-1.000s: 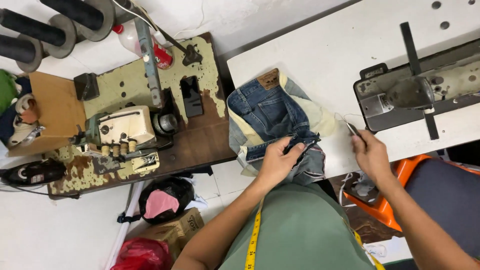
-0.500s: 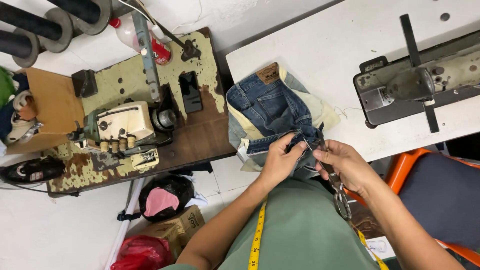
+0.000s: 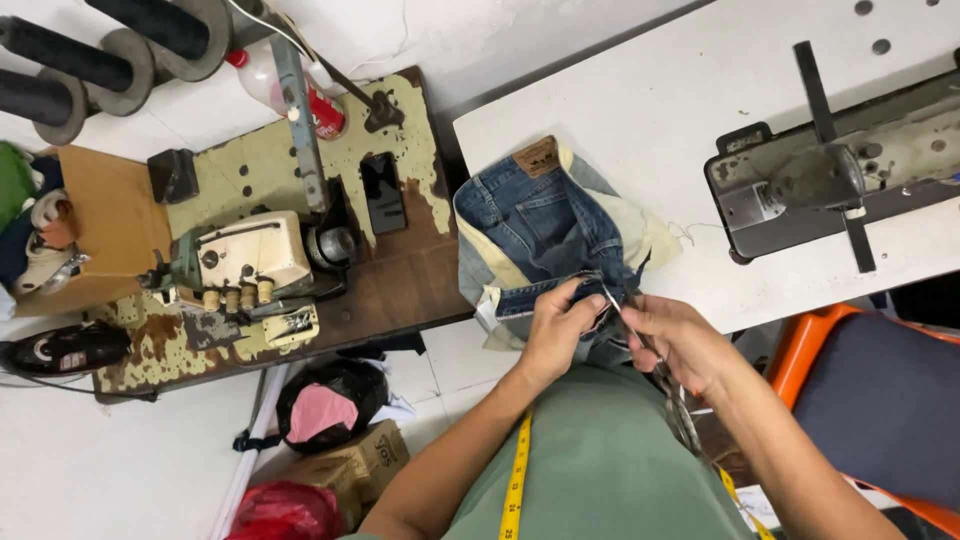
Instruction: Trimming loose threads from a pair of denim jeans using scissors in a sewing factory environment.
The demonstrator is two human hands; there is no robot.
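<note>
Since a second ago, the right hand (image 3: 680,345) has come off the white table (image 3: 640,110) to the folded jeans (image 3: 545,225) at its edge, gripping scissors (image 3: 640,340); the left hand (image 3: 558,330) pinches the denim hem.

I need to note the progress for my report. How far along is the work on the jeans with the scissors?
Done: the jeans lie on the white table, their lower edge drawn to its rim. In hand: the left hand pinches the denim edge while the right hand holds the scissors, tips at the cloth. Left: whether any cut is made cannot be seen; the sewing machine stands apart, with no cloth under it.
</note>
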